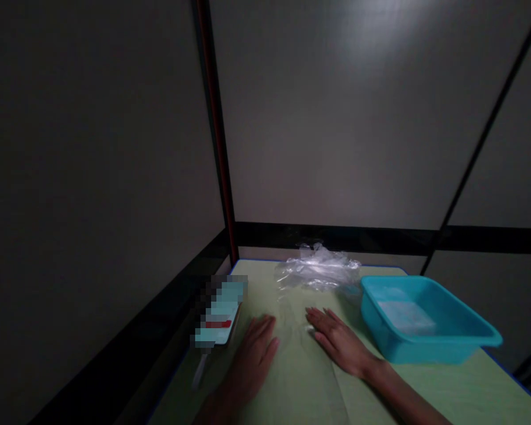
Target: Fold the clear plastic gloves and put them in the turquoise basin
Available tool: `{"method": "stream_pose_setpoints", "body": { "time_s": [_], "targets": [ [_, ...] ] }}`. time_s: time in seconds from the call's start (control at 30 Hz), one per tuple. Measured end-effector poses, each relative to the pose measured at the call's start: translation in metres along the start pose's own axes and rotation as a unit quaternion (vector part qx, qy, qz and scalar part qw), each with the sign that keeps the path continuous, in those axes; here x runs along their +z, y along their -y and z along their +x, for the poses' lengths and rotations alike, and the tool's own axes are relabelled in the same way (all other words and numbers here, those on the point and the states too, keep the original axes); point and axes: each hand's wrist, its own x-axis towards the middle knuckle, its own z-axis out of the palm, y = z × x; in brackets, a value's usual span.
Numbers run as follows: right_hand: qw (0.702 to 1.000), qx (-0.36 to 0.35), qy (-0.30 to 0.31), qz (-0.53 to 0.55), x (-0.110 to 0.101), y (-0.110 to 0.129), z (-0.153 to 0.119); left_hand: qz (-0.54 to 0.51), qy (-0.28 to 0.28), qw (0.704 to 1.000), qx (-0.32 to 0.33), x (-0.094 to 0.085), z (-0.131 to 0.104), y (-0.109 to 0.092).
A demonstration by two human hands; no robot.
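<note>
Now left hand (254,353) and right hand (346,349) lie palm-down over counter (442,389), fingers (323,321) outstretched, gripping nothing; clear plastic film (307,366) between.

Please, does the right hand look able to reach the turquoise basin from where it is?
Probably yes: the right hand is beside the turquoise basin, and I see nothing standing between them.

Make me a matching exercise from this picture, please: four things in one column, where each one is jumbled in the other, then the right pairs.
Things
1. Turquoise rectangular plastic basin
2. Crumpled clear plastic
3. Left hand
4. Right hand

Places
A. Beside the partly pixelated pale-turquoise item
B. Near the far edge of the pale green table
C. Right of both hands
D. Between the other hand and the basin

Pairs: 1-C, 2-B, 3-A, 4-D
</note>
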Motion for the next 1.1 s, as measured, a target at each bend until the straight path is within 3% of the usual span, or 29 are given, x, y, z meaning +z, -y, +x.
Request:
{"method": "stream_pose_setpoints", "body": {
  "time_s": [0.17,0.3,0.43,0.6,0.73,0.8,0.97,1.1],
  "targets": [
    [0.972,0.041,-0.115,0.201,-0.006,0.006,0.006,-0.156,0.170,0.969,0.089,-0.013,-0.014,-0.033],
    [0.924,0.026,-0.104,0.367,-0.011,0.015,0.011,-0.209,0.256,0.928,0.175,-0.016,-0.021,-0.060],
    [0.867,0.058,-0.085,0.487,-0.010,0.018,0.010,-0.235,0.309,0.896,0.214,-0.007,-0.022,-0.067],
    [0.846,0.065,-0.051,0.527,-0.013,0.020,0.006,-0.349,0.303,0.870,0.173,-0.010,-0.019,-0.061],
    [0.829,0.027,-0.016,0.559,-0.011,0.022,0.005,-0.485,0.216,0.847,0.041,-0.020,0.008,-0.045],
    [0.825,0.011,-0.001,0.565,-0.007,0.022,0.004,-0.563,0.189,0.804,-0.046,-0.015,0.021,-0.032],
    [0.855,0.006,0.025,0.519,0.000,0.018,0.002,-0.592,0.180,0.775,-0.126,0.011,0.032,-0.009],
    [0.848,-0.006,0.019,0.529,-0.003,0.019,0.002,-0.636,0.165,0.738,-0.149,0.013,0.032,-0.007]
  ]
}}
